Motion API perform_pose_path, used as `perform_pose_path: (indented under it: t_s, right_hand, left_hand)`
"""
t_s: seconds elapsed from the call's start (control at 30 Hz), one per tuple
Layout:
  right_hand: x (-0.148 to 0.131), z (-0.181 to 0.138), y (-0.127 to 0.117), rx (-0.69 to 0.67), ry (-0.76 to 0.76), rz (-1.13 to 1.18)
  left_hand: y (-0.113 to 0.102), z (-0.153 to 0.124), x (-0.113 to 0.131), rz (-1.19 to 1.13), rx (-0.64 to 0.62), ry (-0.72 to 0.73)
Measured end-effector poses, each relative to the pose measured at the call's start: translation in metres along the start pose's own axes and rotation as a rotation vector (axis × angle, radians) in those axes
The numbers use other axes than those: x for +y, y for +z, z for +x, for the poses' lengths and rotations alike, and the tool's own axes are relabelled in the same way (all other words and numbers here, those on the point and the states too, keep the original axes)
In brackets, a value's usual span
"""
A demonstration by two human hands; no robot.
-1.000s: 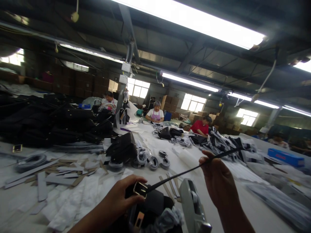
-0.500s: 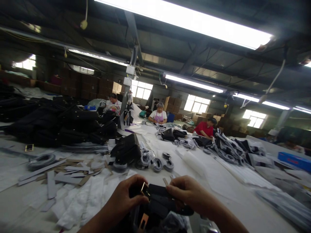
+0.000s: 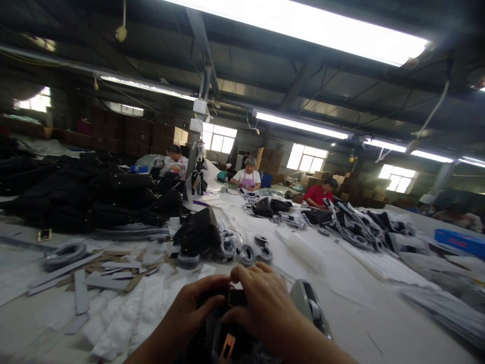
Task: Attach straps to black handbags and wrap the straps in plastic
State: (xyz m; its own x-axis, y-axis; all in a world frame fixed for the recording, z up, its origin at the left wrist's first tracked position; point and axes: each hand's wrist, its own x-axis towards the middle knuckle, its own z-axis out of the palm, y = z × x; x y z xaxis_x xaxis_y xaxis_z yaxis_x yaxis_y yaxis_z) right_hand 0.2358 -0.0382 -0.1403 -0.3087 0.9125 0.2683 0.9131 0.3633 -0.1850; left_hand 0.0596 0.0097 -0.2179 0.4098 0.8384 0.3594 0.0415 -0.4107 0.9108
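Observation:
A black bag (image 3: 244, 336) with a gold-coloured metal fitting (image 3: 228, 346) is close in front of me, mostly covered by my hands. My left hand (image 3: 191, 306) is closed on its upper left side, thumb and fingers curled at the edge. From the right, my right hand (image 3: 261, 303) reaches over the top, its fingers meeting the left ones around a black part with a thin gold edge. Whether a small strip is also pinched there is hidden. Just right of my right hand stands a grey device (image 3: 308, 303) with a rounded body.
Flat grey and brown card strips (image 3: 108, 275) and white wrapping sheets (image 3: 125, 313) lie on the left. Ahead are a black bag (image 3: 199, 230), coiled straps (image 3: 247, 254) and a large pile of black bags (image 3: 76, 194). Several people sit further off; a blue box (image 3: 460, 245) is at right.
My right hand has moved left from the bag's right side to meet my left hand at the gold-edged part. The pale strip it held is no longer visible. The grey device is more exposed.

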Motion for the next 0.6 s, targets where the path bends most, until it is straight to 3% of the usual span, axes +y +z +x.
perform_pose_path:
  t_s: [0.13,0.23,0.33,0.47,0.6]
  right_hand:
    - [-0.005,0.013,0.004,-0.078,-0.014,-0.045]
    - [-0.004,0.021,-0.002,-0.076,-0.070,-0.086]
    - [0.001,0.025,-0.012,-0.077,-0.103,-0.115]
    - [0.006,0.030,-0.021,-0.082,-0.109,-0.049]
    - [0.005,0.035,-0.025,-0.137,-0.084,0.121]
  left_hand:
    - [-0.004,0.001,-0.002,0.070,0.122,-0.006]
    - [-0.019,0.000,-0.003,0.210,0.270,-0.049]
    - [-0.055,-0.007,-0.009,0.304,0.392,-0.123]
    - [-0.111,-0.028,-0.028,0.351,0.493,-0.329]
    - [-0.142,-0.052,-0.059,0.373,0.568,-0.437]
